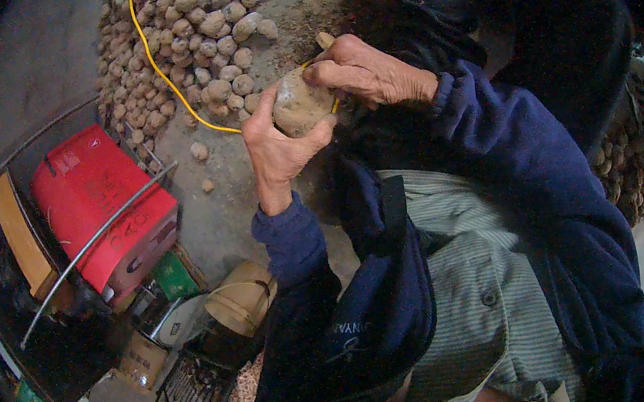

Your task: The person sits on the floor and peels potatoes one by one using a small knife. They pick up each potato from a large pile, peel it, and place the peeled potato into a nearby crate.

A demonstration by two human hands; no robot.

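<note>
My left hand cradles a large, roundish, pale brown tuber, its fingers and thumb around the lower and left sides. The skin looks dusty, with a whitish patch at upper left. My right hand is curled against the tuber's upper right, thumb pressed on its surface. From that fist sticks out the tan end of a small object, perhaps a tool handle; the rest is hidden by the fingers.
A heap of similar tubers covers the floor ahead, crossed by a yellow cable. At left, a cart with a metal rail holds a red box. A beige bucket stands near my left sleeve. Dark-clothed legs are at upper right.
</note>
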